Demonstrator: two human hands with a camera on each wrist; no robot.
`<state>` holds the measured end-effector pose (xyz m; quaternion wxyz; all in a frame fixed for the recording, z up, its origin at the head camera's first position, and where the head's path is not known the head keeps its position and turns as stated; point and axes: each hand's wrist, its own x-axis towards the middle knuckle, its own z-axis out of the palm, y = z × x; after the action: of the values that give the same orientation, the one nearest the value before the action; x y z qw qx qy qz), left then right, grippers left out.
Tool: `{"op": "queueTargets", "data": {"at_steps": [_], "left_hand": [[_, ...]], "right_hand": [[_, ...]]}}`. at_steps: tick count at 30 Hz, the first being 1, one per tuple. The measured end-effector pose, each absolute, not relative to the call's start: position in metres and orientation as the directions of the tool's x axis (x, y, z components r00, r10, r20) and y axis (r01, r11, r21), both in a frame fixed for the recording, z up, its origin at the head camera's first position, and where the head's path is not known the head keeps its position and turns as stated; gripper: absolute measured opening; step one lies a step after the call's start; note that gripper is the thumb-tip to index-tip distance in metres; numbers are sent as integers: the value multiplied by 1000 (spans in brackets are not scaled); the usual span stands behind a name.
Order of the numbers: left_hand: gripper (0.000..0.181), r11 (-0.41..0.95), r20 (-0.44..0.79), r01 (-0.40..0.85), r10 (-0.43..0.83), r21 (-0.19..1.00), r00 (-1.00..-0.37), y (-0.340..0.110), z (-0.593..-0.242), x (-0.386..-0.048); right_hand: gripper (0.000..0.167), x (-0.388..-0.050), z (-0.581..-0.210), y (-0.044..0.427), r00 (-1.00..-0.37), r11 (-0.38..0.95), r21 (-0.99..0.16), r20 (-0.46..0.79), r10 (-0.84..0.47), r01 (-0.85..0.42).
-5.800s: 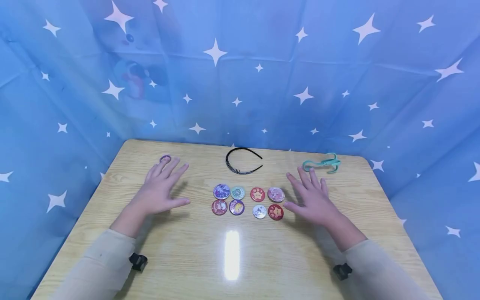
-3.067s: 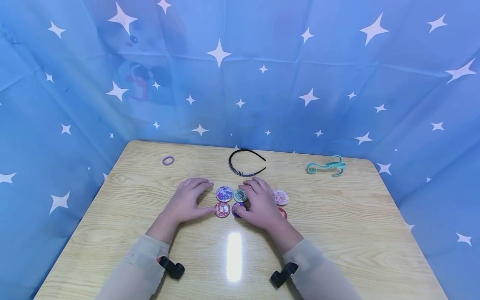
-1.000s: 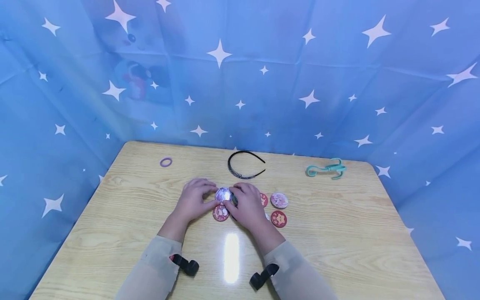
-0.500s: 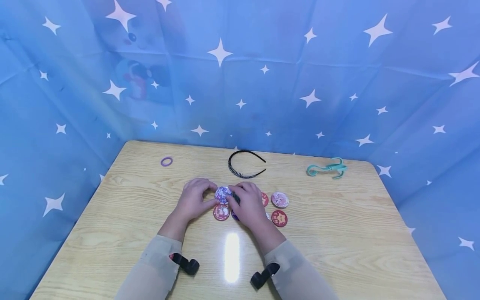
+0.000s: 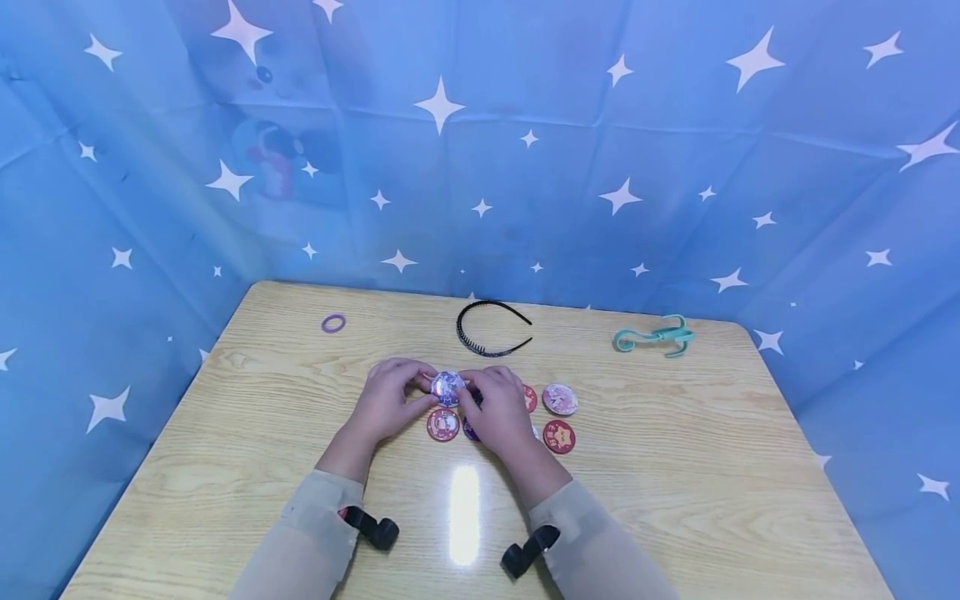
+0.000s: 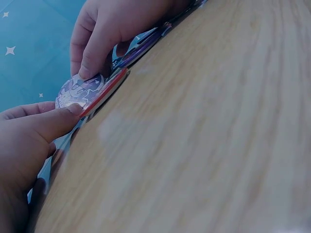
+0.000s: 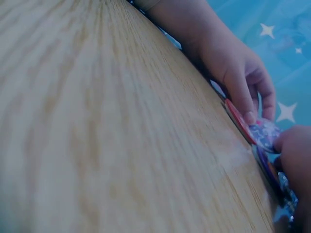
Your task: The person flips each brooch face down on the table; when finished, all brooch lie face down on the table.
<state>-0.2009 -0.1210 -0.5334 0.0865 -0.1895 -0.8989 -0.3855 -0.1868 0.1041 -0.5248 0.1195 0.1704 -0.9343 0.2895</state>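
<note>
Purple badge (image 5: 447,388): at twelve o'clock of a red badge (image 5: 442,425).
Left hand (image 5: 389,398): thumb and fingers pinch the badge's nine o'clock edge.
Right hand (image 5: 497,410): thumb and fingers pinch its three o'clock edge.
Headband (image 5: 460,327): one o'clock from it.
Purple ring (image 5: 325,324): ten o'clock.

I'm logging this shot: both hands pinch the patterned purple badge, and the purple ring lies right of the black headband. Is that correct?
Not quite: the purple ring lies left of the black headband, as the head view shows. The left hand and right hand do pinch the patterned purple badge.
</note>
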Motion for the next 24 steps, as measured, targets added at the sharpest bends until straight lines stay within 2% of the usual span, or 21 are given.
{"op": "queueTargets", "data": {"at_steps": [3, 10, 24], "left_hand": [[34, 631, 299, 403, 271, 662, -915, -121, -534, -201], [45, 615, 314, 419, 279, 667, -908, -122, -535, -201], [27, 603, 343, 439, 274, 666, -898, -122, -536, -202]], "right_hand": [[27, -187, -525, 104, -914, 768, -508, 317, -254, -390], [26, -188, -527, 104, -911, 764, -509, 321, -260, -398], [27, -187, -524, 104, -916, 744, -542, 306, -258, -391]]}}
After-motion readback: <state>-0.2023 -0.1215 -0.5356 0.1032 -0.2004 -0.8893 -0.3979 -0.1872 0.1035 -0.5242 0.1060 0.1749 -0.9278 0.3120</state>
